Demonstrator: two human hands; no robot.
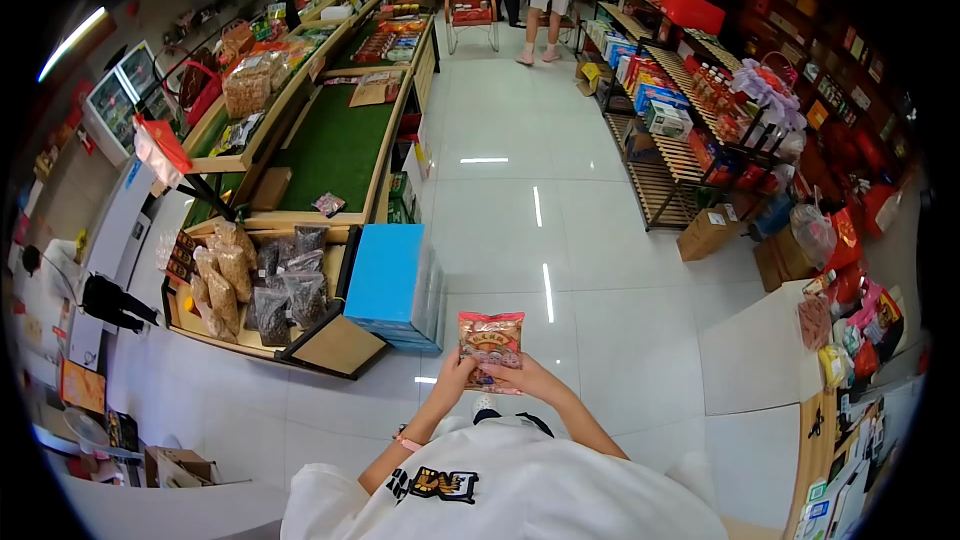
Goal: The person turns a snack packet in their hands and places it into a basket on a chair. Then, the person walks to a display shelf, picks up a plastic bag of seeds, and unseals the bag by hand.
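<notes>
A small red and tan printed snack packet (490, 336) is held upright in front of my body, above the tiled floor. My left hand (458, 372) grips its lower left side. On the lower right, my right hand (515, 375) holds it too, with fingers across the front. Both hands are closed on the packet, and they cover part of its lower half. The packet's top seal faces away from me and looks uncut, though the print is too small to read.
Left of me stand a blue box (385, 270) and a wooden bin (345, 345) with bagged dry goods. A green-lined display shelf (340, 145) runs behind it. Slatted racks (660, 170) and a cardboard box (708, 232) line the right. Several people are farther off, near a chair (470, 15).
</notes>
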